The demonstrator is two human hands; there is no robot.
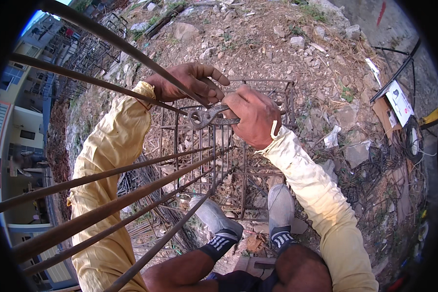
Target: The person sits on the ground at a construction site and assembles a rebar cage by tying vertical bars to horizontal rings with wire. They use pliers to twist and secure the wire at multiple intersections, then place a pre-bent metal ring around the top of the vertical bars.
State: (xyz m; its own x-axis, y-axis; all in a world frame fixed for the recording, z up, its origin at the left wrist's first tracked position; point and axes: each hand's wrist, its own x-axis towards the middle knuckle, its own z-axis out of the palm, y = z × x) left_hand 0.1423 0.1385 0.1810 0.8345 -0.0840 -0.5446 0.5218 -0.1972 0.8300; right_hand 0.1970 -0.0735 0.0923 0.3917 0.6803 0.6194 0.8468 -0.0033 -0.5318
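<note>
My right hand [254, 116] is closed round the handles of a pair of metal pincers [210, 117]. The rounded jaws of the pincers point left, close to the ends of two upright rebar rods [121, 45]. My left hand [186, 83] is behind one of these rods, its fingers bent and apart, the tips near the pincers. Nothing shows between those fingers, though the rod covers part of the hand. Below both hands is a cage of tied rusty steel bars [244, 181], with several long rods [126, 202] rising from it to the lower left.
My feet in grey shoes [281, 207] are at the cage's near end. Rubble and broken stones [356, 154] cover the ground. Thin loose bars [168, 228] lie at the left. A carton [393, 107] and coiled black cable [413, 141] are at the right. Buildings [27, 121] stand far left.
</note>
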